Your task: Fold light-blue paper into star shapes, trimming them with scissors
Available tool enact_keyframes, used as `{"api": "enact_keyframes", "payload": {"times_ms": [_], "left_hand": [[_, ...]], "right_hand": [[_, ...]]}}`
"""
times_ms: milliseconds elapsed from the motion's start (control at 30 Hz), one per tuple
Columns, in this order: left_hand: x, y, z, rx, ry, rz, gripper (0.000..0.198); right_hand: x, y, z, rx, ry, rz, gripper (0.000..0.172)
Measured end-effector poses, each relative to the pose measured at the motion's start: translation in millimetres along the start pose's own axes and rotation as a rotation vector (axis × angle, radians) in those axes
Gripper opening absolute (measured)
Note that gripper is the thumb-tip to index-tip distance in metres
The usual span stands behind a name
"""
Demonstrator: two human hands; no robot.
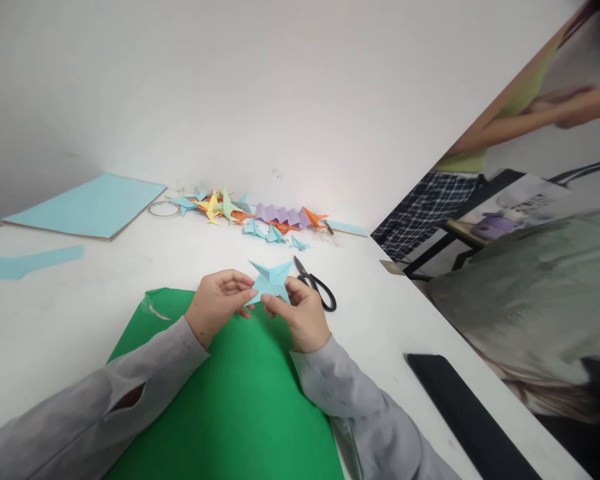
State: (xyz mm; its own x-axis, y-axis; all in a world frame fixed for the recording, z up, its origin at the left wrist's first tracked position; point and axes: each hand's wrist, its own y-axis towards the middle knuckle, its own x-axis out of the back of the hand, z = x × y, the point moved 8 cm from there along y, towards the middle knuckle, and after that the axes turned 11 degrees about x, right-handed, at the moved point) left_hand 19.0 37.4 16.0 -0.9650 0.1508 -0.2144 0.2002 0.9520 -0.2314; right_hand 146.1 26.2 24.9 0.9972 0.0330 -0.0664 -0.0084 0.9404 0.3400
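While the left hand (215, 305) and right hand (305, 320) clamp their fingers on the blue star (271, 280) above the green sheet's (240, 407) far edge, scissors (314, 283) right of it sit partly hidden.

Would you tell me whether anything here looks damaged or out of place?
The green sheet has a pale crease or tear near its far left corner. Otherwise nothing stands out; left hand and right hand pinch the blue folded paper.
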Motion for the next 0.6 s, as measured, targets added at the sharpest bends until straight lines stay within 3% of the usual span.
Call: {"api": "enact_keyframes", "payload": {"times_ms": [300,600], "left_hand": [[1.0,3,3,-0.003,0.024,0.002,0.028],[-3.8,-5,-14,-0.244,0.182,0.045,0.018]], "right_hand": [[2,0,0,-0.004,-0.048,-0.009,0.014],[7,2,-1,-0.026,-0.057,-0.058,0.016]]}}
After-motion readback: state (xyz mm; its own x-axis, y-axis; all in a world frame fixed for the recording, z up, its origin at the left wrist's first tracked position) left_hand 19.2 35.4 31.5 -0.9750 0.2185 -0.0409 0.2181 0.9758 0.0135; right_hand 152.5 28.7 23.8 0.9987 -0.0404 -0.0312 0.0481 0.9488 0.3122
